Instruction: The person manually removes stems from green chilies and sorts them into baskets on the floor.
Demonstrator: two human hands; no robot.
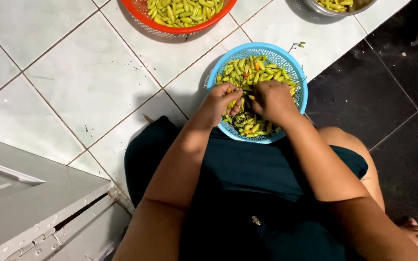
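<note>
A blue plastic basket (300, 72) full of small green chili peppers (252, 71), with a few orange ones, sits on the tiled floor in front of my knees. Both hands are inside it. My left hand (221, 102) is curled over the peppers at the basket's left, fingers pinching a chili. My right hand (272, 99) is beside it, fingers bent down into the pile and closed on peppers. The fingertips of both hands nearly touch. What exactly lies under the palms is hidden.
A red basket (143, 19) of green chilies stands at the top, a metal bowl (315, 8) with more chilies at top right. A loose stem (297, 45) lies by the blue basket. White tiles lie left, dark tiles right; a grey metal door frame (35, 203) sits lower left.
</note>
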